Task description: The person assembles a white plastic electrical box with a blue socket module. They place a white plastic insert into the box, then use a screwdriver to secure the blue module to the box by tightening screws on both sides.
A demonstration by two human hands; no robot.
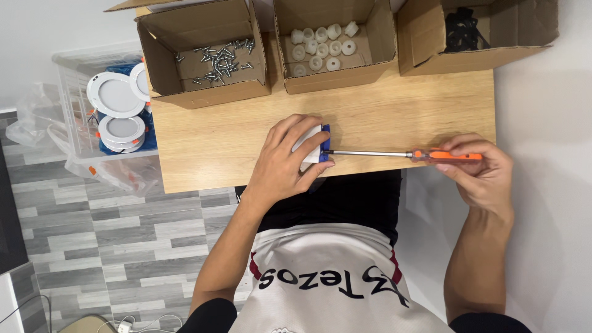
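Three open cardboard boxes stand along the far edge of the wooden tabletop (246,142): the left box (203,55) holds loose metal screws (219,61), the middle box (333,46) white round plastic parts (320,46), and the right box (475,31) black pieces (459,28). Left of the tabletop, a clear plastic bin (77,117) holds round white lamps (114,95) above the grey plank floor (123,234).

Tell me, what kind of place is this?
Probably a small home assembly workstation: a wooden table carries cardboard boxes of screws and white plastic parts, with a bin of round light fittings beside it on the floor.
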